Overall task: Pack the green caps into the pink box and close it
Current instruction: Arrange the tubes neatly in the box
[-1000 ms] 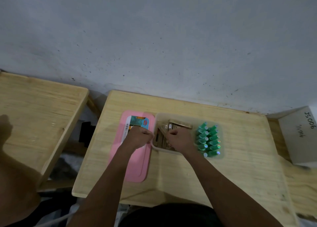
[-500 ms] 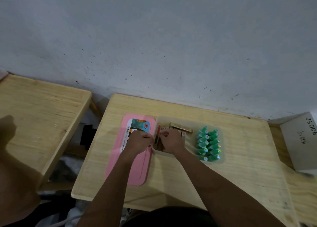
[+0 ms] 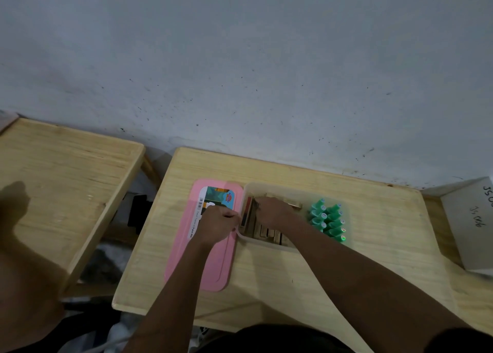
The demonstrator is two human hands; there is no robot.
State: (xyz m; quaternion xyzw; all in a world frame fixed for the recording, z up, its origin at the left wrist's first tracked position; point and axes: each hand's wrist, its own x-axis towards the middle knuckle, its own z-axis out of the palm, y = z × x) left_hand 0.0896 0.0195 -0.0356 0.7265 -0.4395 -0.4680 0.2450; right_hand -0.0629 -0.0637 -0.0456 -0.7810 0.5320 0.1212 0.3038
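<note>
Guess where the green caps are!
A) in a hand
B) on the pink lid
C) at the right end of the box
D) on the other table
C: the green caps sit in two rows inside the box, at its right end, right of the right hand.

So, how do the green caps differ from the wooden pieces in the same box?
The green caps are bright green and rounded; the wooden pieces are brown and flat-sided. The green caps are lined up in two rows at the right end; the wooden pieces fill the left and middle. No hand touches the green caps, while the right hand curls onto the wooden pieces. Both sit inside the translucent box.
</note>
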